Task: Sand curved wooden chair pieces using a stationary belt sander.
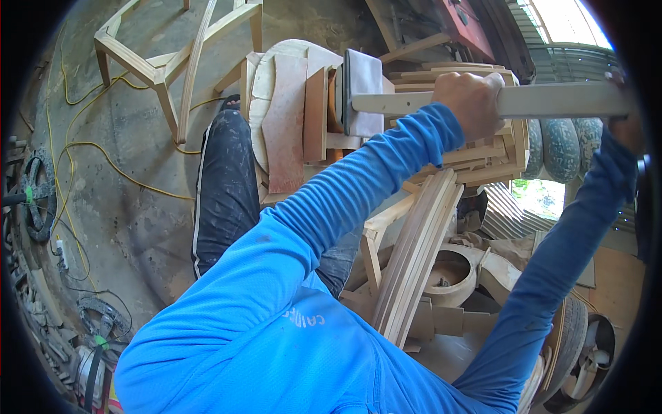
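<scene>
A long pale bar (562, 101), flat and with small holes near its left end, runs level across the upper right. My left hand (469, 107) is closed round its middle. At the bar's far right end my right hand (624, 117) appears wrapped round it, partly lost in the dark rim. The bar's left end overlaps a grey, padded-looking rectangular piece (363, 76), whose kind I cannot make out. Left of that stand a brown wooden board (316, 114) and a reddish, wavy-edged panel (286, 124). Both my forearms are in blue sleeves.
Wooden frames (165, 72) stand on the floor at the upper left, near a yellow cord (131, 172). Stacked wooden pieces (496, 162) sit behind my left hand. Curved slats (420, 255) lean below them, beside a round housing (448, 276) and a tyre (569, 348).
</scene>
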Motion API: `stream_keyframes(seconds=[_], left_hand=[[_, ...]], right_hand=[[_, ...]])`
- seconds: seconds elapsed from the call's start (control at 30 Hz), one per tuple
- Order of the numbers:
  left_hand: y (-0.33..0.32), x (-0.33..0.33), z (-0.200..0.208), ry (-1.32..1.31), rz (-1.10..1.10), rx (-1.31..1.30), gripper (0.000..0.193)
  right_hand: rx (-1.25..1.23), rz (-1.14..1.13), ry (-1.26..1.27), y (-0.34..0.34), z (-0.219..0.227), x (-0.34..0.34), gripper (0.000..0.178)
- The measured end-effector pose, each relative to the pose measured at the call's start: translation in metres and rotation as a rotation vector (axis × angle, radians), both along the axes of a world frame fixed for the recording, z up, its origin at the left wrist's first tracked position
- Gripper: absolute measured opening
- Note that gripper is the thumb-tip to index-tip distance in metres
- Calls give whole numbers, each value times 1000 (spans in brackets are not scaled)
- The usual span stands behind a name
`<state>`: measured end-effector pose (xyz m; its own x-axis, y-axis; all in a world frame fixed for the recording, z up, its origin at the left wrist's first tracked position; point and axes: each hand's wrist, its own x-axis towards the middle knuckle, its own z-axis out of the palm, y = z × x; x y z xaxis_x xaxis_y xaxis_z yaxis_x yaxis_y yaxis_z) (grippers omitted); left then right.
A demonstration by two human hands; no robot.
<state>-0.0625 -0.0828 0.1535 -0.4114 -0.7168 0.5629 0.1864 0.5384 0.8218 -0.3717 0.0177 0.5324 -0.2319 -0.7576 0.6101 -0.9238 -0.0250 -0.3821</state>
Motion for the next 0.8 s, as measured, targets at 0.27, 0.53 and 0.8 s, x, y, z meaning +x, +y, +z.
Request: stream_keyframes(seconds=[0.27,0.53,0.8], left_hand=[[6,9,-49,151,-27,-302,22],[16,16,-149,42,-31,-589,41],[-51,43,-162,-329,-403,-675,91]], right_hand=[[-388,140,-673,63,-150,267,30],[-669,-22,-653,171,-363,336,22],[-597,49,-592,145,-460,360,16]])
